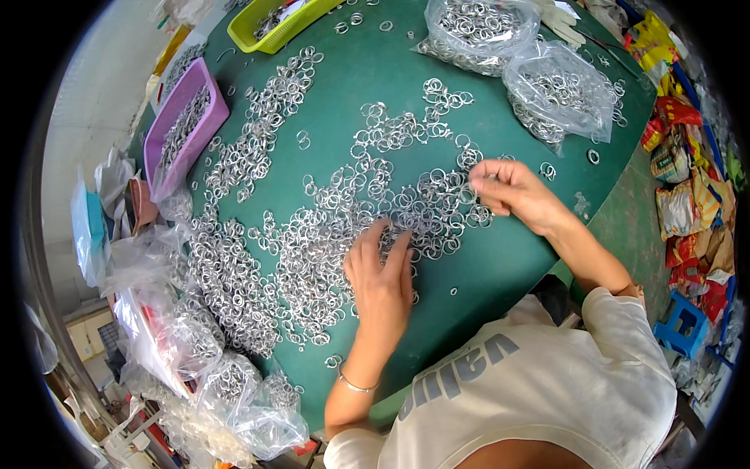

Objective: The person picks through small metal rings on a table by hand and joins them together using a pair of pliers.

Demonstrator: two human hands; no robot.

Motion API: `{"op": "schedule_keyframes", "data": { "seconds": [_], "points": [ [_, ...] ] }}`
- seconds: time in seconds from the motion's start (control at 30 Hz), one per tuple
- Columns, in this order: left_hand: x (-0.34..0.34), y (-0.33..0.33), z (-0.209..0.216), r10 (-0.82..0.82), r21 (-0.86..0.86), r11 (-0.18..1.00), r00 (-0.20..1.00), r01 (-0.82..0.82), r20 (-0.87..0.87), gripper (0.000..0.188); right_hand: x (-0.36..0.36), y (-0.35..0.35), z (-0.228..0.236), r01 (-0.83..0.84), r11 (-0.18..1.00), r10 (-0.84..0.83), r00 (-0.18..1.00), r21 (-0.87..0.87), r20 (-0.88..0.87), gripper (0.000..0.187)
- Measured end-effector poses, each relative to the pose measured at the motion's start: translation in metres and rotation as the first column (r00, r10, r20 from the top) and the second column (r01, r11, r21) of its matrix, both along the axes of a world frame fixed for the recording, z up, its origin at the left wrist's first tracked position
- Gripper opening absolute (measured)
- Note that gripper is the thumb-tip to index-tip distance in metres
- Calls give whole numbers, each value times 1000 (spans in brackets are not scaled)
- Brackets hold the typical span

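Many small silver metal rings [320, 254] lie in a loose heap across the green tabletop. My left hand [379, 273] rests on the heap's near side, fingers apart and tips among the rings. At the heap's right edge, my right hand [512, 191] is closed, with thumb and fingertips pressed together. Whatever it pinches is too small or hidden to make out. Some rings touch or lie just beside those fingertips. A second band of rings [254, 133] stretches along the left side of the table, running down into a denser pile [230, 289].
A purple basket [211, 121] and a yellow-green basket [293, 31] hold metal pieces at the far left. Clear bags of rings [558, 98] stand at the far right. More plastic bags [250, 406] crowd the near left edge. A blue stool [681, 324] is on the floor at right.
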State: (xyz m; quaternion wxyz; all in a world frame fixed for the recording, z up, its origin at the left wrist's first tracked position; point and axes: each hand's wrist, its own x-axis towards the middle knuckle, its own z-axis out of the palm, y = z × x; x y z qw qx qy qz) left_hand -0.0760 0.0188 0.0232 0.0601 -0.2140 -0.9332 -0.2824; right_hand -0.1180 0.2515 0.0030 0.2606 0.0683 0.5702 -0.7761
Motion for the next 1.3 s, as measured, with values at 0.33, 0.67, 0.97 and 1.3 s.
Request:
{"op": "schedule_keyframes", "data": {
  "seconds": [0.33, 0.67, 0.97, 1.3],
  "points": [
    [-1, 49, -18, -331, 660, 703, 700, -264, 632, 17, 34, -4, 21, -11, 824, 290, 867, 566, -406, 9],
    [0, 57, -18, -135, 290, 954, 972, 76, 191, 22, -2, 109, 51, 739, -16, 207, 661, 673, -721, 20],
    [-5, 75, -22, -161, 176, 974, 983, 144, 86, 23, 45, 82, -10, 398, 151, 281, 861, 905, -425, 27],
    [-5, 98, -12, -378, 561, 815, 865, 142, 331, 42, 57, 49, 10, -31, 919, 188, 911, 393, -367, 12]
  ]
}}
